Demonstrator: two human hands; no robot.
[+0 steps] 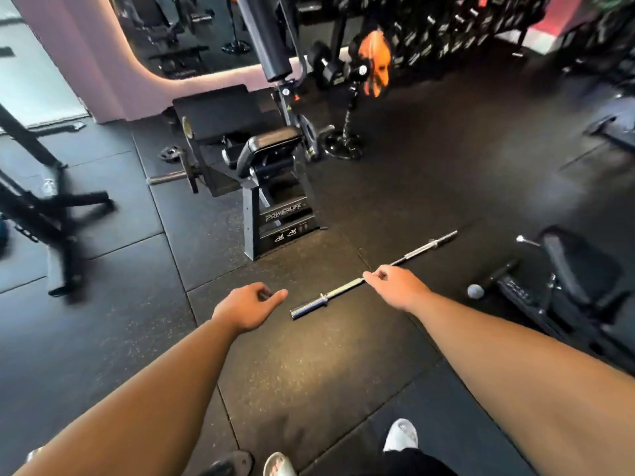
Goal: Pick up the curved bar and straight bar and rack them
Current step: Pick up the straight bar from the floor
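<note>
A chrome straight bar lies diagonally on the black rubber floor, its near end at the lower left and its far end at the upper right. My right hand reaches over the middle of the bar with its fingers curled down at the shaft; whether they grip it is hidden. My left hand hovers a little left of the bar's near end, fingers loosely curled and thumb out, holding nothing. No curved bar shows clearly.
A black padded curl bench stands just beyond the bar, with a loaded bar end sticking out on its left. A black machine sits at the right, a frame's legs at the left, and dumbbell racks at the back.
</note>
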